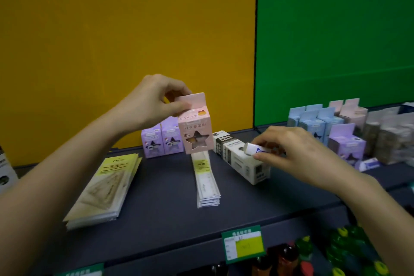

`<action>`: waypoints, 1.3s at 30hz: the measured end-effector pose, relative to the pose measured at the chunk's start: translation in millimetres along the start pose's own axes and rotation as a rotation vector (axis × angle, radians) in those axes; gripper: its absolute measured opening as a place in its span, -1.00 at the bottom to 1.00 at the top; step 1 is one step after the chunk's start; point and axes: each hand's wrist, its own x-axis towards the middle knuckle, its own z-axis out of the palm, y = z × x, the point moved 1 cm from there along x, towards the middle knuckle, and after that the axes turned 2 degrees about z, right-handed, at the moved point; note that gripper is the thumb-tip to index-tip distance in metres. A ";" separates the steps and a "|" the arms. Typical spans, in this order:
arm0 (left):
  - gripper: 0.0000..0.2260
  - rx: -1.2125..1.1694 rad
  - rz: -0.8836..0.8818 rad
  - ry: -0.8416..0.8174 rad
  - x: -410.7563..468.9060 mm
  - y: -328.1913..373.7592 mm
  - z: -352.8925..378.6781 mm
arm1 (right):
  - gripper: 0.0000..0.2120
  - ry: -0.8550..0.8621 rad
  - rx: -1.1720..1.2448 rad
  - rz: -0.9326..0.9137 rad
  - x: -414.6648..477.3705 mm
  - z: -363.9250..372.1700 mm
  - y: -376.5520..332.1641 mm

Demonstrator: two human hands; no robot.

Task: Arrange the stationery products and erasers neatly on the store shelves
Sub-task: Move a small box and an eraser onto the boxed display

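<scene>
My left hand (pixel 154 101) pinches the top tab of a pink box with a star window (pixel 196 127), held just above the dark shelf (pixel 161 204). Two purple boxes of the same kind (pixel 159 140) stand behind it against the yellow wall. My right hand (pixel 298 152) holds a small white and blue eraser (pixel 255 149) over a white and black carton (pixel 243 160) that lies on the shelf. Another eraser (pixel 369 163) lies further right.
A stack of flat set-square packs (pixel 105 188) lies at the left, a stack of ruler packs (pixel 206 184) in the middle. Blue, pink and purple boxes (pixel 324 123) crowd the right. A green price tag (pixel 244 244) hangs on the shelf edge above bottles below.
</scene>
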 end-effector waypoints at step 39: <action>-0.87 0.077 -0.013 0.248 269.7 257.1 221.2 | -0.85 0.080 -0.017 0.032 -103.9 -190.1 389.3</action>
